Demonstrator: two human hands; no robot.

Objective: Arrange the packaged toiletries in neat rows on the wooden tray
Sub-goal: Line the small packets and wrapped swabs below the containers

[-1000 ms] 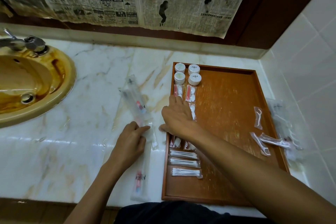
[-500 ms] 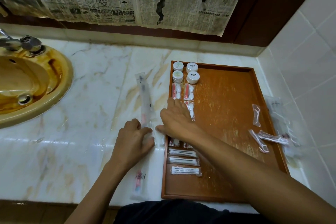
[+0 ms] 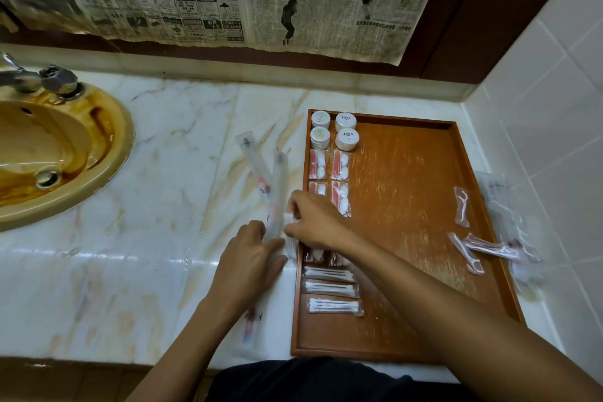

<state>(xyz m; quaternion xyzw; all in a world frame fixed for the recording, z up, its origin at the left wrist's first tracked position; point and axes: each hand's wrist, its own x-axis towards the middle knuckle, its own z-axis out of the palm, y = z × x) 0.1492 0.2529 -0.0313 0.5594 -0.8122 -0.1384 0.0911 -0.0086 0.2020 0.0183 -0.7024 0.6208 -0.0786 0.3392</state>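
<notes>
Nearest us on the marble counter (image 3: 156, 271), one wrapped toothbrush (image 3: 251, 325) lay lengthwise just left of the tray (image 3: 424, 347), partly under our left forearm. Inside the tray's near-left corner three swab packets (image 3: 332, 287) sat stacked in a tidy column.

Our left hand (image 3: 249, 258) lay on the counter with fingers fairly straight, pressing on the long wrapped toothbrushes (image 3: 272, 192) rather than curling round them. A second before, it had been resting on the counter and those packs fanned far-left; they had since swung closer together, angled more steeply toward the tray edge. We judged that as gathering them for loading.

Our right hand (image 3: 315, 222) had shifted left from the tray's left column to its rim, and its fingertips were pinching a small white packet (image 3: 289, 232) at the edge; blur hid what that packet held.

Farther in, the red-and-white packets (image 3: 329, 173) ran in two columns, and four round white tubs (image 3: 334, 134) filled the far-left corner, all unmoved. On the right, the floss picks (image 3: 470, 241) lay loose and crooked on the tray, with more clear packs (image 3: 509, 215) off it beside the tiled wall, so that side was yet to be lined up.
</notes>
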